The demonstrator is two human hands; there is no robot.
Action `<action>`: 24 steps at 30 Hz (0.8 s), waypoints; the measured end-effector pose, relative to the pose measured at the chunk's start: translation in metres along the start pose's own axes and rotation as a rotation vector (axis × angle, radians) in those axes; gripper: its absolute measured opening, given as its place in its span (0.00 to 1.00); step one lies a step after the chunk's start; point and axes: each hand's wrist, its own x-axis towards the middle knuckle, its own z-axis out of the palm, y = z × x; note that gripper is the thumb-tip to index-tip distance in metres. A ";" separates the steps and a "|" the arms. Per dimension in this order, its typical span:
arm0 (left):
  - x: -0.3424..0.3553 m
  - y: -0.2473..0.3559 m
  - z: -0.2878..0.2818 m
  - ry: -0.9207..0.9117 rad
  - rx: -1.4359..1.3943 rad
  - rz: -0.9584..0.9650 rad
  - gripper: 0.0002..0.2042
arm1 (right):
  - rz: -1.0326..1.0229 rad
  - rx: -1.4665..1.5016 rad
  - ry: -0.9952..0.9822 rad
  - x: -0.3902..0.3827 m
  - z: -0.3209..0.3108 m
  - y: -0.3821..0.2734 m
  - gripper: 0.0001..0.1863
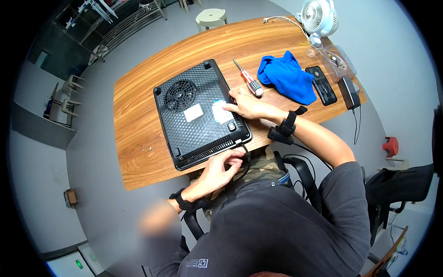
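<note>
Shirt (286, 221), appliance (203, 115) on wooden table (134, 124), grey floor (99, 134)

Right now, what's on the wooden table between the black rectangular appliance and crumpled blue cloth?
The head view shows a screwdriver, its handle red, white and black.

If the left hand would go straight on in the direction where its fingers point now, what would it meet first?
The left hand would probably meet the black power cord first, just right of its fingertips. Depth is unclear here; they may already touch.
</note>
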 end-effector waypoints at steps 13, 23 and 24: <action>0.020 0.032 -0.080 0.045 1.141 -0.025 0.39 | 0.033 0.090 0.051 0.006 0.003 0.009 0.50; 0.021 0.026 -0.085 0.005 1.135 -0.061 0.40 | 0.002 -0.093 0.009 0.010 0.000 0.006 0.48; 0.022 0.027 -0.086 0.013 1.130 -0.054 0.40 | 0.064 -0.104 -0.089 0.010 -0.014 -0.009 0.48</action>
